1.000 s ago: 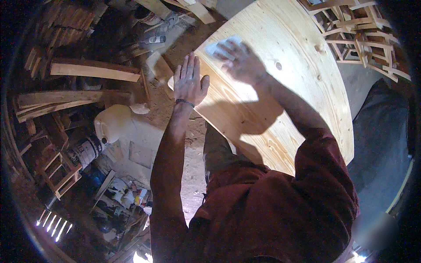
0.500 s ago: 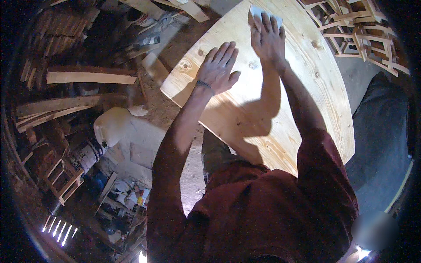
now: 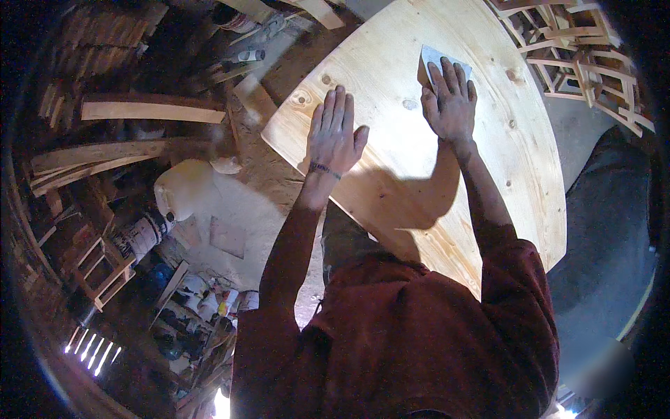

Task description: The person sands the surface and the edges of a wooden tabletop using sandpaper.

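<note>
A broad board of pale, knotty wood (image 3: 391, 133) with curved edges lies in front of me in bright light. My left hand (image 3: 333, 133) rests flat near its left edge, fingers stretched out, holding nothing; a dark bracelet (image 3: 325, 170) circles that wrist. Farther right, my right hand (image 3: 451, 105) presses a light grey-blue sheet of sandpaper (image 3: 434, 56) against the board. Its fingers lie over the sheet, and one corner sticks out beyond the fingertips. The palm hides the rest of the sheet. Shadows of my arm and body fall across the near part of the wood.
Wooden frames (image 3: 583, 59) are piled at the far right, beside the board. Loose planks (image 3: 153, 110) lie on the left. A yellowish jerrycan (image 3: 183, 188) and a white bucket (image 3: 142, 234) stand at the left. Dark cloth (image 3: 604, 223) covers something on the right.
My right hand has drawn the sandpaper back toward me and slightly right across the board. My left hand has shifted slightly nearer and left. The view has tilted a little.
</note>
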Motion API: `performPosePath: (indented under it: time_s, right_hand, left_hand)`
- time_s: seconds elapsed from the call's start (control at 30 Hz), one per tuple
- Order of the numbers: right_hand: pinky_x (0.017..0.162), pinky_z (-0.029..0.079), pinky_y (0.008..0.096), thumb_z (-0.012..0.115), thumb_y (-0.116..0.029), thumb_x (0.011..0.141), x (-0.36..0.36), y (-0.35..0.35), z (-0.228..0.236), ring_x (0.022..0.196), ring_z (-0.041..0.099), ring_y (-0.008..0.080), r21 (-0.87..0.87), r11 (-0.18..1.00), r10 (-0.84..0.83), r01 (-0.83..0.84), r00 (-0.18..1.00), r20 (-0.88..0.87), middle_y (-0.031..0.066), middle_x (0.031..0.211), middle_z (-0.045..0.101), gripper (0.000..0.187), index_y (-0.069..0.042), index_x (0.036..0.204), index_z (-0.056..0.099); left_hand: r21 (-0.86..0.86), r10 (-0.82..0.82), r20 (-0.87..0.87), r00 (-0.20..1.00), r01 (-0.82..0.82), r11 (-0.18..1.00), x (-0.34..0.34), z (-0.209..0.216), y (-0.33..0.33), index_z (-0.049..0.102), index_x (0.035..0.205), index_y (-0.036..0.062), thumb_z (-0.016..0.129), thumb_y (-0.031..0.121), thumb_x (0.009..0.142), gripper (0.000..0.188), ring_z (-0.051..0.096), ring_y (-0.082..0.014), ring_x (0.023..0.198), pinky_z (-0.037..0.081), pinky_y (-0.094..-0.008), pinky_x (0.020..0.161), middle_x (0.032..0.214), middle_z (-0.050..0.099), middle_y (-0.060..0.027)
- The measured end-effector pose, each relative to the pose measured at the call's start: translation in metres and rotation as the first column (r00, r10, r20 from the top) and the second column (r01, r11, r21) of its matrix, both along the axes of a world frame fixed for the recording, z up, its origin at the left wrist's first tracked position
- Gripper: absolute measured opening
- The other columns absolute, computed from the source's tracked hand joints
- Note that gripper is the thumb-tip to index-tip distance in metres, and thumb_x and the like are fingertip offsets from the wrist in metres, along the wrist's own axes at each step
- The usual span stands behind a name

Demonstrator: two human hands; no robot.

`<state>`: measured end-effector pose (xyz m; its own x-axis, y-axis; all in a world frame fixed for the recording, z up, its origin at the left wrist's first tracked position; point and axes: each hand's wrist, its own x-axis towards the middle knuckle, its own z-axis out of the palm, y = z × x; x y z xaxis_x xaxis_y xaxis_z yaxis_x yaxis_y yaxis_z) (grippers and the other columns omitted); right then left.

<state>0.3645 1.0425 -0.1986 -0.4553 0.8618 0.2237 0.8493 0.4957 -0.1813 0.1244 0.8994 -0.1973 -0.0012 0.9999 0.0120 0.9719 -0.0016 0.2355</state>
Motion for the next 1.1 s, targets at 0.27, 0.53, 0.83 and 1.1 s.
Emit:
performPosePath:
  time_s: [0.27, 0.53, 0.83, 1.1]
  right_hand:
    - [0.111, 0.034, 0.063, 0.056, -0.04, 0.093, -0.004, -0.002, 0.002, 0.142, 0.045, 0.0407, 0.0, 1.0, -0.011, 0.011, 0.999, -0.041, 0.0143, 0.153, 0.051, 0.053, -0.02, 0.142, 0.059]
    - [0.12, 0.024, 0.0593, 0.054, -0.039, 0.096, -0.004, -0.003, 0.002, 0.15, 0.035, 0.0365, -0.113, 0.993, -0.048, 0.041, 0.997, -0.058, 0.0114, 0.16, 0.044, 0.055, -0.021, 0.148, 0.055]
    - [0.12, 0.025, 0.0582, 0.053, -0.04, 0.096, 0.001, -0.001, -0.005, 0.15, 0.037, 0.035, -0.091, 0.995, -0.04, 0.032, 0.995, -0.093, 0.0098, 0.16, 0.045, 0.055, -0.021, 0.147, 0.056]
    - [0.119, 0.027, 0.0577, 0.053, -0.041, 0.096, 0.002, -0.001, -0.008, 0.149, 0.038, 0.0352, -0.049, 0.999, -0.026, 0.02, 0.994, -0.106, 0.01, 0.158, 0.048, 0.054, -0.02, 0.146, 0.057]
  left_hand:
    - [0.006, 0.01, -0.036, 0.999, -0.01, 1.0, -0.008, 0.006, -0.013, 0.046, 0.151, 0.0001, 0.059, 0.044, 0.096, 0.072, 0.032, -0.0358, 0.151, 0.027, -0.0537, 0.121, 0.164, 0.035, -0.0191]
    - [0.169, 0.104, -0.029, 0.994, -0.098, 0.981, -0.008, 0.0, 0.007, 0.055, 0.143, 0.0048, 0.063, 0.04, 0.093, 0.061, 0.04, -0.0399, 0.142, 0.035, -0.0574, 0.113, 0.154, 0.045, -0.0191]
    - [0.248, 0.161, 0.055, 0.985, -0.169, 0.954, -0.012, -0.007, 0.02, 0.064, 0.126, 0.0106, 0.065, 0.033, 0.091, 0.042, 0.042, -0.0364, 0.137, 0.034, -0.0555, 0.111, 0.142, 0.051, -0.0153]
    - [0.386, 0.242, 0.124, 0.962, -0.271, 0.882, 0.0, -0.016, 0.028, 0.06, 0.121, 0.0084, 0.071, 0.022, 0.089, 0.037, 0.049, -0.0393, 0.125, 0.041, -0.0555, 0.102, 0.131, 0.052, -0.0161]
